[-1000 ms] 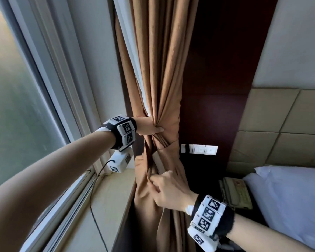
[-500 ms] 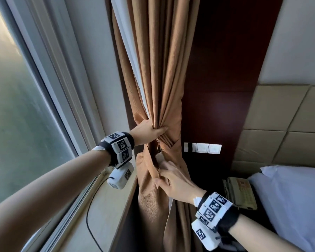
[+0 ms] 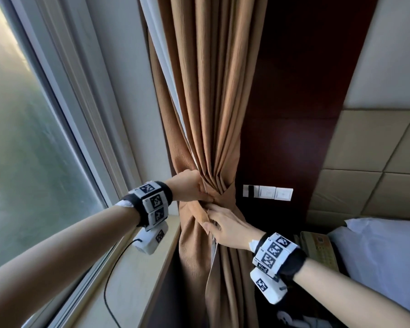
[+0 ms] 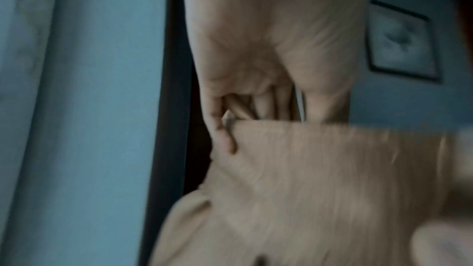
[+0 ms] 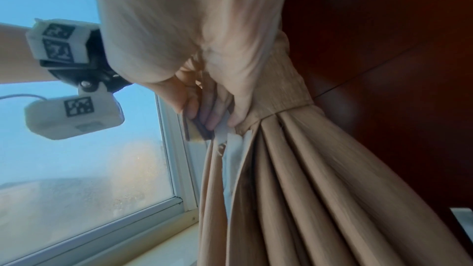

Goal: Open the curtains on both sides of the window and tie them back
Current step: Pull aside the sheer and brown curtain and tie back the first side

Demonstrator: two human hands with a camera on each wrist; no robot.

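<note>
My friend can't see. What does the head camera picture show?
Two hands meet at a tan tie-back band wrapped around a gathered tan curtain: the left hand grips it, the right hand pinches its end. A window is left.

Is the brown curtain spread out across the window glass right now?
No, the curtain is bunched beside the window, cinched by a tieback band that both hands touch.

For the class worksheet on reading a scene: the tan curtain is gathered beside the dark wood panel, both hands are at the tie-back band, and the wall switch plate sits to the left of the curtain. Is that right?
One detail is wrong. The head view shows the wall switch plate to the right of the curtain, on the dark wood panel. The rest stands: the left hand and right hand are both at the tie-back band.
</note>
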